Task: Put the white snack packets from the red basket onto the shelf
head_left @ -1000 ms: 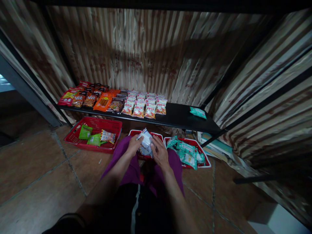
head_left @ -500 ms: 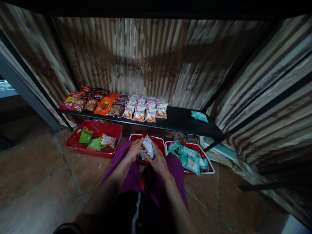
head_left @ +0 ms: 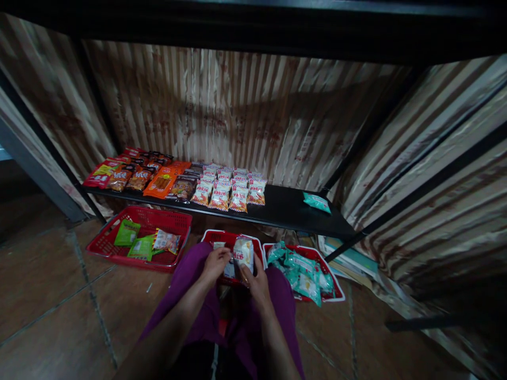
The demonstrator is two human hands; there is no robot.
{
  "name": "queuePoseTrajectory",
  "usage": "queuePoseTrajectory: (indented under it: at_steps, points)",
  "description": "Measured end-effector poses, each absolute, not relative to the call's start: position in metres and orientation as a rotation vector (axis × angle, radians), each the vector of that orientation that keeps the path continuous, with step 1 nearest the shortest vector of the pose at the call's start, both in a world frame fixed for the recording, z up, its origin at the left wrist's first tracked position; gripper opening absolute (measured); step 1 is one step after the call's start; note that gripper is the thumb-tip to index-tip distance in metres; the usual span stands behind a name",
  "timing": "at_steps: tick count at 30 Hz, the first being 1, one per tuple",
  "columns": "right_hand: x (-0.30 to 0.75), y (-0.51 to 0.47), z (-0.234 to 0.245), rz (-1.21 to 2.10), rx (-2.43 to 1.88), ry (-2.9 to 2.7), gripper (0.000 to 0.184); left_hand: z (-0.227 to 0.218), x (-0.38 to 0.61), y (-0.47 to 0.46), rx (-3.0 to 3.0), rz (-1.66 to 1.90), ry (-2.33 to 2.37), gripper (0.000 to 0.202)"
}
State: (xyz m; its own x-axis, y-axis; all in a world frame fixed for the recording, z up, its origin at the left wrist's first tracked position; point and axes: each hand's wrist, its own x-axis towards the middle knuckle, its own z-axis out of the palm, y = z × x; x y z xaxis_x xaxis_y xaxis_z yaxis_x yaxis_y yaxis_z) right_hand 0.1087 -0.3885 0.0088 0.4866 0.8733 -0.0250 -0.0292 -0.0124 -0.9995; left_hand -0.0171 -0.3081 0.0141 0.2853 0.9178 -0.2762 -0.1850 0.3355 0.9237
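Observation:
A white snack bag (head_left: 244, 251) with red lettering stands nearly upright between my hands, above the middle red basket (head_left: 212, 236). My right hand (head_left: 255, 279) grips its lower right side, the thumb lying across the front. At its left edge are the curled fingertips of my left hand (head_left: 217, 265), apparently pinching that edge; the exact contact is too small to make out. Beneath my hands, more pale bags (head_left: 228, 270) lie in the basket, partly hidden by my fingers.
A black shelf (head_left: 283, 208) holds rows of red-and-white snack bags (head_left: 219, 195), orange bags (head_left: 160, 182) and one teal bag (head_left: 317, 202). The left red basket (head_left: 114, 258) contains green packets (head_left: 141, 248); the right basket (head_left: 338, 290) has teal bags (head_left: 307, 274). Flattened cardboard (head_left: 348, 258) lies under the shelf.
The snack bag has turned from tilted to nearly upright, with its red lettering now facing me. My left hand has shifted to its left edge. The camera view has tipped slightly upward.

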Motion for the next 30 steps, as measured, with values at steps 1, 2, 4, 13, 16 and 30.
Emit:
queuePoseTrajectory:
  at_steps: [1,2,4,13,16,30]
  points:
    - [0.109,-0.388,0.008,0.895,-1.335,-0.726,0.062,0.01,-0.016,-0.309,0.947,0.894,1.019,0.028]
    - [0.11,-0.388,0.007,0.93,-1.273,-0.659,0.061,0.007,-0.015,-0.311,0.968,0.877,1.039,0.032]
    - [0.112,-0.386,0.005,0.981,-1.19,-0.567,0.059,0.001,-0.012,-0.314,0.971,0.821,1.014,0.041]
    - [0.131,-0.382,-0.012,1.087,-1.105,-0.232,0.061,-0.032,0.012,-0.319,1.004,0.773,0.836,0.073]
    - [0.14,-0.38,-0.023,1.063,-1.178,-0.225,0.061,-0.034,0.017,-0.317,1.052,0.789,0.87,0.062]
    - [0.215,-0.29,0.004,0.657,-1.505,-0.598,0.076,0.018,0.094,-0.247,1.535,0.991,1.018,0.046]
